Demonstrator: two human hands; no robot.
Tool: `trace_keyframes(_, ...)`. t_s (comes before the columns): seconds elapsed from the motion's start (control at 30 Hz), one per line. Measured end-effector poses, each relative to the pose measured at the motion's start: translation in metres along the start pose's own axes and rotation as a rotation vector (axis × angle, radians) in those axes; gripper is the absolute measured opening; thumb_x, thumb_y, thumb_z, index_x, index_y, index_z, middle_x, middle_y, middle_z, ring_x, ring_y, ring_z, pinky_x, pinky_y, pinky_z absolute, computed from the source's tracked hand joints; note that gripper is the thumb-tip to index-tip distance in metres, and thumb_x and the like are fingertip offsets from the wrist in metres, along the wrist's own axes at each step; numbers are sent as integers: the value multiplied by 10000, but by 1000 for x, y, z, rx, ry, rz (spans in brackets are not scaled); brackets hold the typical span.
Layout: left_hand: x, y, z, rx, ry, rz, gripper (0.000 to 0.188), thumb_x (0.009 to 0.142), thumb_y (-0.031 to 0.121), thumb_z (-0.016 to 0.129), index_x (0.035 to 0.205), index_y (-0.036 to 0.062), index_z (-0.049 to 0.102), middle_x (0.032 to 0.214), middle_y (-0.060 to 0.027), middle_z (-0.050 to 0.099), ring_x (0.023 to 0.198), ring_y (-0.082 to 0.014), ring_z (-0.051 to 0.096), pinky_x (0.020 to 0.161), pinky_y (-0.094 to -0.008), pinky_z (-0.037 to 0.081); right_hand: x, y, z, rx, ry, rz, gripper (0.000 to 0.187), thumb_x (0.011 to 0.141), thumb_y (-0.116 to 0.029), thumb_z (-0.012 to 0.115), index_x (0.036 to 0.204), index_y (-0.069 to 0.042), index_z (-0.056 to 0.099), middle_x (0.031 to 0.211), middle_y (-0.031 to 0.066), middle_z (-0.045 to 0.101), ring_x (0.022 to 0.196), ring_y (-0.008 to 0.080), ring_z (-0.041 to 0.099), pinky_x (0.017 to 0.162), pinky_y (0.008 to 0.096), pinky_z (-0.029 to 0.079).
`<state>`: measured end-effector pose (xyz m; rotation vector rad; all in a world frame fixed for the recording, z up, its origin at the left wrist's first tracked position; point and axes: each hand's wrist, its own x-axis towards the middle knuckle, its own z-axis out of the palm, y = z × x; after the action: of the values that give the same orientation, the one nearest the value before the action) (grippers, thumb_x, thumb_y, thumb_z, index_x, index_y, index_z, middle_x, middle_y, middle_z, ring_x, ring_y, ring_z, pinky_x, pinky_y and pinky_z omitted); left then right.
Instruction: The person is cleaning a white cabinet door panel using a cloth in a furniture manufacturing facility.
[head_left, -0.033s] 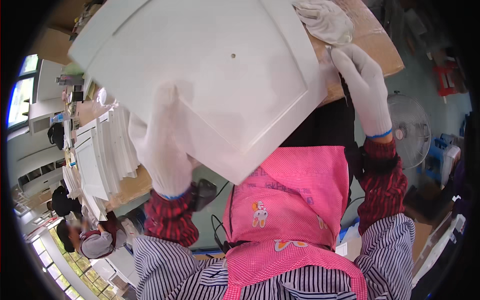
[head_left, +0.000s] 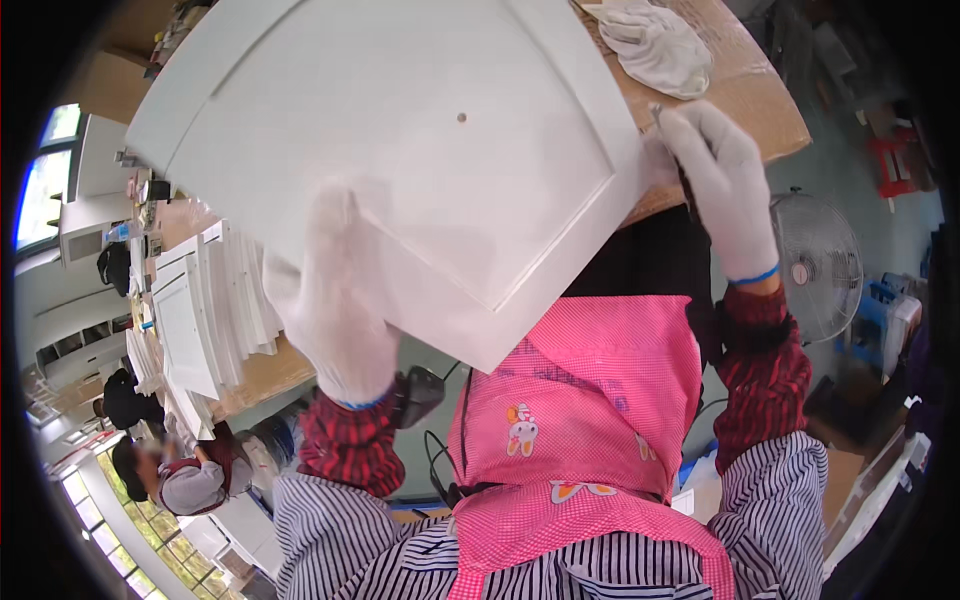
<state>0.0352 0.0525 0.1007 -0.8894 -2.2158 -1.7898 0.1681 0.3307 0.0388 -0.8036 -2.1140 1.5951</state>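
A large white panel (head_left: 400, 100) with a recessed middle, a raised frame and one small hole lies across the work surface, its nearest corner pointing at my apron. My left hand (head_left: 335, 290), in a white knit glove, grips the panel's near left edge, fingers over the top face. My right hand (head_left: 720, 180), gloved too, is closed near the panel's right edge. Between its fingers and thumb is a thin tool (head_left: 656, 112) with a small metal tip; its exact kind is not clear. A crumpled white cloth (head_left: 660, 50) lies beyond that hand.
Brown wrapped cardboard (head_left: 745, 75) covers the work surface under the panel. Several white panels (head_left: 205, 310) stand in a row at left. A person (head_left: 195, 480) works at far left. On the right stand a floor fan (head_left: 815, 265) and a red stool (head_left: 890, 165).
My left hand and the panel's near corner sit slightly lower and farther right in the picture. My right hand is a little lower, with the tool still in it.
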Motion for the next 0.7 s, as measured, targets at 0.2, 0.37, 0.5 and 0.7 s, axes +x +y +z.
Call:
trace_keyframes(0.2, -56, -34, 13, -58, 212, -184, 202, 932, 46, 703, 1074, -98, 698, 1054, -160, 734, 904, -241, 728, 791, -365, 602, -8, 25, 41, -187, 42, -146, 146, 995, -135, 652, 1090, -30, 689, 1009, 198, 737, 929, 405, 707, 834, 414, 568)
trace_keyframes(0.37, -74, -24, 19, -189, 234, -185, 423, 918, 36, 739, 1337, 54, 680, 1211, -170, 719, 1193, -309, 653, 994, -426, 537, 4, 19, 54, -332, -44, -369, 176, 973, -144, 633, 1090, -53, 727, 1046, 185, 742, 963, 391, 706, 857, 442, 562)
trace_keyframes(0.5, -67, -4, 13, 117, 119, -89, 325, 930, 31, 744, 1254, 48, 727, 1268, -199, 684, 1146, -305, 678, 938, -423, 573, 14, 13, 63, -583, -40, -484, 199, 958, -165, 621, 1092, -90, 747, 994, 153, 739, 931, 368, 710, 812, 456, 568)
trace_keyframes(0.7, -74, -16, -3, 244, 48, 0, 291, 977, 90, 716, 1249, -13, 706, 1359, -226, 627, 1132, -311, 696, 930, -428, 608, 27, 18, 81, -760, 0, -591, 138, 929, -161, 636, 1025, -113, 722, 890, 111, 699, 841, 340, 714, 731, 459, 579)
